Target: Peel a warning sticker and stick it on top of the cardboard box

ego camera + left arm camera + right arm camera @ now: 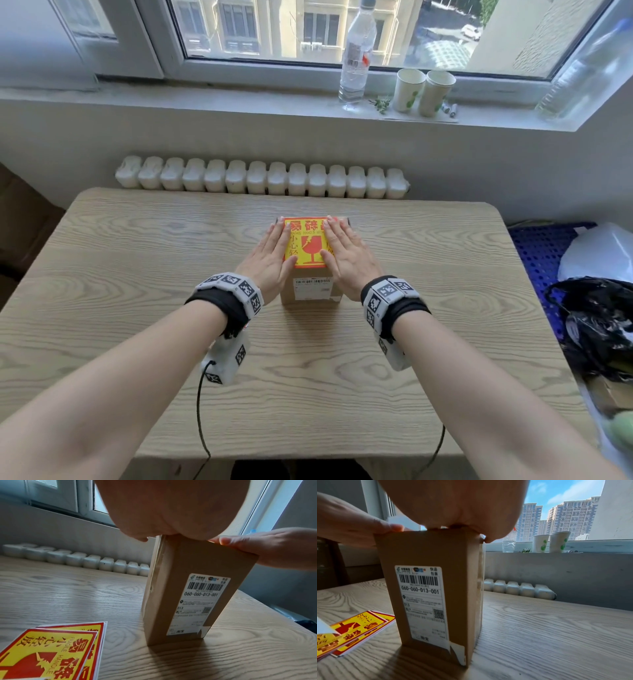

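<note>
A brown cardboard box (pixel 310 291) with a white shipping label stands upright in the middle of the wooden table (pixel 137 274). A yellow and red warning sticker (pixel 308 248) lies on its top. My left hand (pixel 272 255) lies flat on the sticker's left side and my right hand (pixel 347 255) on its right side, fingers straight. In the left wrist view my palm (pixel 171 507) sits on the box (pixel 171 601). A stack of spare stickers (pixel 51 649) lies on the table left of the box, also in the right wrist view (pixel 354 628).
On the windowsill behind the table stand a water bottle (pixel 356 54) and two paper cups (pixel 424 90). A white radiator (pixel 260 178) runs below the sill. A black bag (pixel 599 325) and a white bag lie to the right of the table.
</note>
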The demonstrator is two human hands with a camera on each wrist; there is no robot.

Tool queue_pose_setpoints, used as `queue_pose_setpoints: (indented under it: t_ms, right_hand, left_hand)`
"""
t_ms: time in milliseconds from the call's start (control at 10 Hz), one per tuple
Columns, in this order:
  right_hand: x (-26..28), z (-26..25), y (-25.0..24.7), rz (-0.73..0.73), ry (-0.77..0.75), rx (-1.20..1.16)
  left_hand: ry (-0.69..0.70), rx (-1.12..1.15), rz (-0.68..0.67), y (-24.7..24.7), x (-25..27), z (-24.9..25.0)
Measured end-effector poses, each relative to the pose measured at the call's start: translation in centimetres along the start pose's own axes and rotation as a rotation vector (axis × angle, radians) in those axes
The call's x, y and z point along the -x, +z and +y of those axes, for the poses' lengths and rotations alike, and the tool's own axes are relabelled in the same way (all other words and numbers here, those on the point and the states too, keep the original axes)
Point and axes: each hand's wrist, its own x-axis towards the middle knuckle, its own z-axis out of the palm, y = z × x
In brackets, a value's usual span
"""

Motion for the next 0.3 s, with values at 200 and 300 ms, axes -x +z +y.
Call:
queue_pose_setpoints:
  t_ms: [200,300]
  right_hand:
    - [0.0,0.1,-0.4,-0.019,0.0,-0.188]
    - [-0.4,0.1,-1.2,0.003,-0.005,-0.257]
  left_hand:
    - [-0.047,0.092,0.033,0.2,-0.2,0.1]
    - [-0.098,0.205,0.14,0.1,0.0,0.4]
